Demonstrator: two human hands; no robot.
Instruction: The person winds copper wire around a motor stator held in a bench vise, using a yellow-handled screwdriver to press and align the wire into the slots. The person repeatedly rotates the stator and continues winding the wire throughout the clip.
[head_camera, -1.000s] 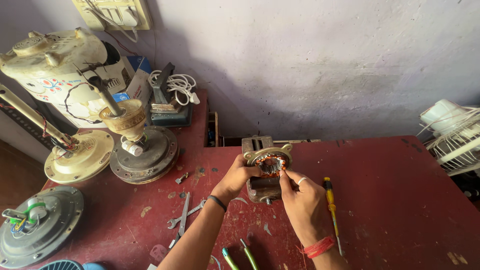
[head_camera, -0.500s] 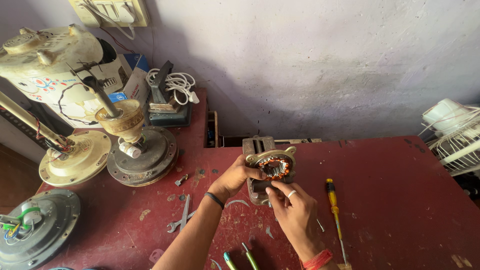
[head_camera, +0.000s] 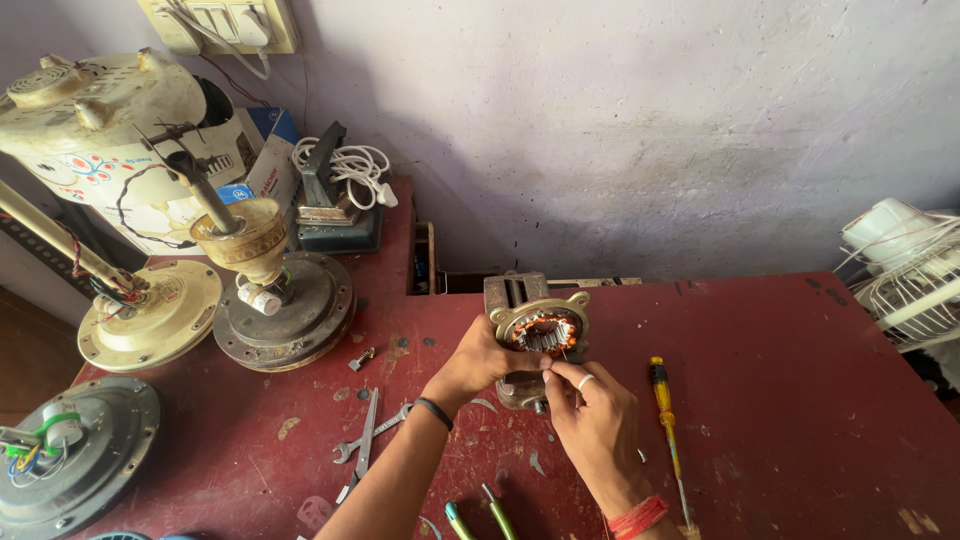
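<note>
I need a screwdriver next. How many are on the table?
3: a yellow-handled screwdriver right of the right hand, plus a teal-handled one and a green-handled one at the near edge, both partly cut off.

Three ceiling fan motors (head_camera: 285, 310), one yellow screwdriver (head_camera: 664, 420), one spanner (head_camera: 375, 432)

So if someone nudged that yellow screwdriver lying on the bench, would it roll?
Probably: the screwdriver lies flat on the red bench with a rounded handle and thin shaft. It looks stiff and light, so likely easy to lift.
</note>
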